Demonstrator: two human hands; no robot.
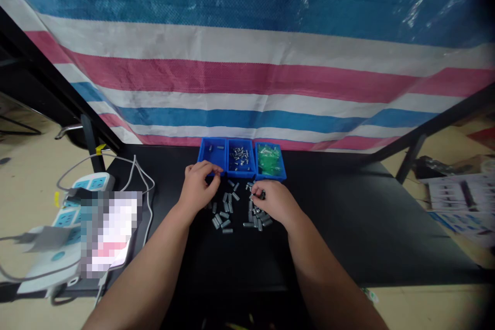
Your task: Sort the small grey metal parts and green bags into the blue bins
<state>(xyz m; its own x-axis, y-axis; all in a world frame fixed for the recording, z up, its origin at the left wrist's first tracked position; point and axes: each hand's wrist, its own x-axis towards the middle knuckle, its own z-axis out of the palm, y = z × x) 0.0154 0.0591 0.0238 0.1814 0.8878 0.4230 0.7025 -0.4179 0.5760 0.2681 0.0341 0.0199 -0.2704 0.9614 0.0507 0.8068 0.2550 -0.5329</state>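
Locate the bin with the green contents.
In the head view, the green-filled bin is the rightmost of three blue bins, beside the bin of small metal parts, just beyond the right hand.

On the tabletop (344, 221) before us, a left tray (213, 159), middle tray (240, 174) and right tray (273, 177) stand in a row, a sheet (247, 80) behind them. Nearer us lie cylinders (224, 215) in two groups, roughly between our left hand (201, 183) and right hand (275, 200). At our left, a phone (112, 232) lies right of a power strip (46, 268).
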